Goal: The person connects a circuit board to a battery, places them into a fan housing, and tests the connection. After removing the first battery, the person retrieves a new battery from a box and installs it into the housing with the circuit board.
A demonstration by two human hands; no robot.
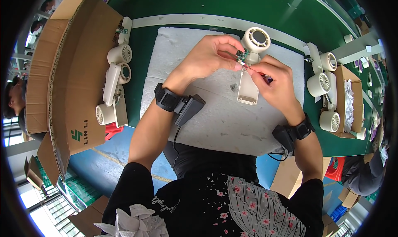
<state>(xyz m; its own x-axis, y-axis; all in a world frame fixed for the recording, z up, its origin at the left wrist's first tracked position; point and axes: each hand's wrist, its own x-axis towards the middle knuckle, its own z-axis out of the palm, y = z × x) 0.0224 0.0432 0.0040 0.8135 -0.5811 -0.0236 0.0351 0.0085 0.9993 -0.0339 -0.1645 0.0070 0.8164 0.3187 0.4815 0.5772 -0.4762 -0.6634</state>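
Observation:
A cream-coloured handheld fan [251, 43] lies on a white foam pad [199, 112], its round head away from me and its hollow handle shell [248, 92] toward me. Over the neck of the fan, my left hand [209, 56] pinches a small green circuit board [241, 54] between thumb and fingers. Thin red wires [248, 66] run from the board to my right hand [275, 77]. The fingertips of that hand are closed on the wires, close to the board. A dark purplish part shows partly under the right fingers; most of it is hidden.
A tall cardboard box [78, 79] stands at the left. Beside it several cream fan units [120, 54] lie along the green table [166, 3]. More fan units [319, 84] sit at the right, next to a smaller carton [357, 104] with white contents. A pale strip crosses behind the pad.

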